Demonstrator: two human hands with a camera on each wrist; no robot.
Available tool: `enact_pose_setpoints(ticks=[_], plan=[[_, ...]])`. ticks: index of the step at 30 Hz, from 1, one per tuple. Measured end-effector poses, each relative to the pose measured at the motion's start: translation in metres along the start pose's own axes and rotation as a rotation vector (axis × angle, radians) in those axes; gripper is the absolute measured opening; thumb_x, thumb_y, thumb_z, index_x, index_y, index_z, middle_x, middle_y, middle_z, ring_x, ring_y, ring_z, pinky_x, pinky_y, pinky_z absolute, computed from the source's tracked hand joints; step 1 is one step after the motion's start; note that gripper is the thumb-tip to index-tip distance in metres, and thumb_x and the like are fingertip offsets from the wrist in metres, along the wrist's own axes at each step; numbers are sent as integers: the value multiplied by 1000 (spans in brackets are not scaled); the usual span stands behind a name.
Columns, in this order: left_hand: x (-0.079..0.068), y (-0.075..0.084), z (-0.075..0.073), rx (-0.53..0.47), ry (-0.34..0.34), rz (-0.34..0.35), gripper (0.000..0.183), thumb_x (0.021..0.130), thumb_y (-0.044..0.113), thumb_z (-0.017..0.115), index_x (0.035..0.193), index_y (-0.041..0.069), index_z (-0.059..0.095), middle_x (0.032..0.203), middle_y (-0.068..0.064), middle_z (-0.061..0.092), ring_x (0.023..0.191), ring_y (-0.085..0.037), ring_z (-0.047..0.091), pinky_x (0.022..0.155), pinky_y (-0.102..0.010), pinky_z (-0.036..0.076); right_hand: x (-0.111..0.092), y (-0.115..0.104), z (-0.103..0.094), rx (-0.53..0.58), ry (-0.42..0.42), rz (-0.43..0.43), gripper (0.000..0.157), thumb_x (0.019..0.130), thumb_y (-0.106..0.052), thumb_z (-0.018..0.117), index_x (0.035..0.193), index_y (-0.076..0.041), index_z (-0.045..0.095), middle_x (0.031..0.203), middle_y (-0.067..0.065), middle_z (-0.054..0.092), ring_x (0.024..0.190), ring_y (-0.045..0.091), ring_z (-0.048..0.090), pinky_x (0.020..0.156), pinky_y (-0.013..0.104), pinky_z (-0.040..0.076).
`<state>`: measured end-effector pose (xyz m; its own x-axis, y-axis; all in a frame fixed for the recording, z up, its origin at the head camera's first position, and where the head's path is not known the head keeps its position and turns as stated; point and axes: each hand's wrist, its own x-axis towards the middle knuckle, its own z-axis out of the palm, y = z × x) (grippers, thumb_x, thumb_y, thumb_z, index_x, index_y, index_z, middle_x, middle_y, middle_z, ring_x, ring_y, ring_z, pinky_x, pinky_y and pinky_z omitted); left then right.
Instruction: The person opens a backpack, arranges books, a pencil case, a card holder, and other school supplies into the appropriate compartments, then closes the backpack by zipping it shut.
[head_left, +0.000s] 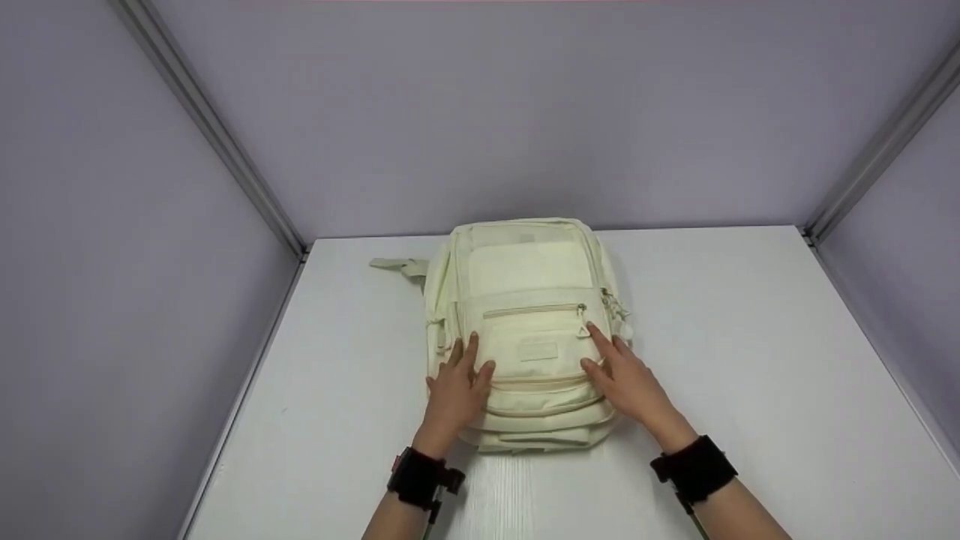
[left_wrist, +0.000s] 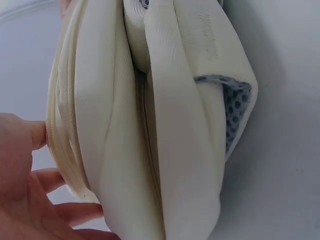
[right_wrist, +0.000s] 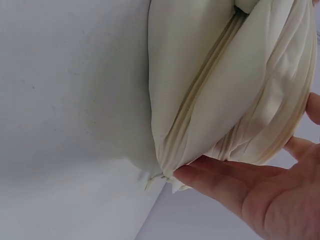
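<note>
A cream backpack [head_left: 531,268] lies on its back on a white table, its front pockets facing up. My left hand [head_left: 456,386] rests on the lower left of the bag with fingers spread. On the lower right, my right hand [head_left: 631,381] touches the bag, its fingertips near a triangular zipper pull [head_left: 583,331]. In the left wrist view, thumb and fingers lie against the edge of the front pocket [left_wrist: 62,115]. The right wrist view shows extended fingers [right_wrist: 215,182] along the bag's side, beside the zipper seams.
A strap [head_left: 397,264] sticks out from the bag's upper left onto the table [head_left: 735,337]. Grey panel walls [head_left: 525,112] enclose the table at the back and both sides. Small charms [head_left: 619,307] hang at the bag's right side.
</note>
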<state>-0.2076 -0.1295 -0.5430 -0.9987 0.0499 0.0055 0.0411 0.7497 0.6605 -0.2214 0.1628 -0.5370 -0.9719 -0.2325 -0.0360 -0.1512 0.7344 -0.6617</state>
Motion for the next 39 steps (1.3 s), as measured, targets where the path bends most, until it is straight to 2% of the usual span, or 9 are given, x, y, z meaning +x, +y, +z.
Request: enact_pose_setpoints(ticks=[3,4,7,10,14,19,27,34,39], plan=[[3,-1,-1,-7,-39,-4,62,102,53,42,155,23,31,153,-18,35,129,-62,28,96,-80,15,-1,-2,1,-19,-5,22,65,103,-45,47,158,-21,22,147,41,25,104,42,60,93,65,39],[4,-1,-1,-12,-51,-1,62,102,54,41,155,23,31,152,-16,37,131,-60,28,96,-80,14,-1,-3,1,-26,-9,28,65,103,-44,47,158,-20,21,142,40,35,109,44,58,93,64,39],[10,-4,0,-37,-87,16,63,102,55,39,155,24,30,151,-12,40,137,-52,27,97,-80,12,1,-5,-1,-40,-18,47,63,104,-40,47,158,-18,21,115,28,61,117,47,53,94,65,38],[16,-6,1,-57,-111,34,62,102,55,38,155,25,28,152,-7,39,140,-43,26,98,-79,9,5,-5,-2,-45,-34,62,63,105,-37,47,158,-18,19,88,10,64,116,46,53,93,63,39],[26,-6,4,-65,-137,37,63,101,57,37,156,27,25,153,-5,37,141,-42,24,99,-78,8,13,-1,-5,-55,-39,74,63,105,-36,47,158,-18,18,90,9,64,102,40,62,89,62,42],[42,-5,7,-58,-159,36,64,101,60,35,156,31,22,154,-5,35,141,-47,21,101,-76,8,23,4,-9,-52,-42,81,64,105,-36,45,159,-18,15,93,11,67,113,43,57,90,61,42],[62,-3,9,-55,-175,84,65,101,59,35,157,26,21,149,-7,43,140,-28,34,110,-64,14,39,10,-18,-55,-54,92,66,105,-37,45,159,-18,12,97,14,67,106,39,61,82,55,46],[74,-1,8,-37,-170,84,66,101,58,37,156,25,23,148,-10,45,135,-28,42,113,-52,21,50,11,-21,-48,-69,111,66,105,-39,45,159,-21,11,120,26,59,81,28,63,71,47,47],[77,-1,7,17,-169,83,65,102,59,34,157,26,20,149,-11,43,127,-27,50,115,-48,18,54,11,-22,-47,-76,135,66,104,-42,45,159,-24,12,103,13,62,68,18,57,60,37,44]])
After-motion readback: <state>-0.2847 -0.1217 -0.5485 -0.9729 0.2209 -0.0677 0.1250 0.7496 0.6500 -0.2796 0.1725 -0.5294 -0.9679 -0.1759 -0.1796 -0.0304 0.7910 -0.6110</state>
